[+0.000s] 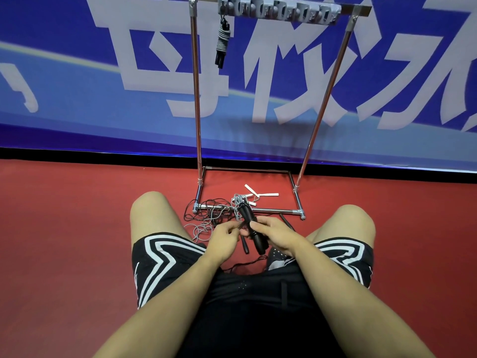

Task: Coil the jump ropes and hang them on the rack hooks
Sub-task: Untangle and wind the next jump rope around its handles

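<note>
My right hand [276, 236] grips two black jump-rope handles [251, 229] held together, pointing away from me. My left hand [223, 240] pinches the thin black cord [241, 227] right beside them. A loose tangle of black and grey ropes [209, 215] lies on the floor by the rack's front bar. White handles [254, 192] lie inside the rack base. The metal rack [196, 99] stands ahead, with a grey hook strip [278, 11] on its top bar. One coiled rope [222, 45] hangs from the leftmost hook.
I squat on a red floor [64, 228], my bare knees on either side of my hands. A blue banner with large pale characters [103, 73] stands behind the rack. Another black handle [245, 245] hangs below my hands; one more [286, 220] lies past my right hand.
</note>
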`<action>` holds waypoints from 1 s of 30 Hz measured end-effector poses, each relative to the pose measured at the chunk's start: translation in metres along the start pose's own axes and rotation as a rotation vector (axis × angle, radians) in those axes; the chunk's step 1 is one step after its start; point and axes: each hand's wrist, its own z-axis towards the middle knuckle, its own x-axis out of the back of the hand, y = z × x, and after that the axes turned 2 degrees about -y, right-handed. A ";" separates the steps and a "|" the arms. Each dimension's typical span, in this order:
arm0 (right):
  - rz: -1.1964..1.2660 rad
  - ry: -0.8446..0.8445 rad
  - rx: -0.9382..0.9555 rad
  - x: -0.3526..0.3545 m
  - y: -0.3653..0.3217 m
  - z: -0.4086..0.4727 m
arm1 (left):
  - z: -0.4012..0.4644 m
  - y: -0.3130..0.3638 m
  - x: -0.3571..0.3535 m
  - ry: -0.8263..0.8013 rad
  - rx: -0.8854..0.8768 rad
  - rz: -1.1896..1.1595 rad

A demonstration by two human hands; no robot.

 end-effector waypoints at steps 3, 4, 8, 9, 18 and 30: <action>-0.138 0.076 0.061 0.003 0.001 0.001 | -0.002 0.004 0.000 -0.014 -0.033 0.075; -0.164 0.084 0.069 0.002 0.001 0.001 | -0.003 0.006 0.000 -0.022 -0.042 0.087; -0.257 0.103 0.104 0.000 -0.003 -0.001 | -0.005 0.007 -0.001 -0.042 -0.063 0.129; -0.300 0.121 0.107 0.000 -0.002 -0.001 | -0.004 0.005 -0.001 -0.050 -0.068 0.143; -0.379 0.091 0.034 -0.001 -0.001 -0.001 | -0.003 0.001 -0.002 -0.123 -0.119 0.255; -0.379 0.048 0.034 0.007 0.001 -0.001 | 0.003 -0.007 -0.004 -0.028 0.055 0.209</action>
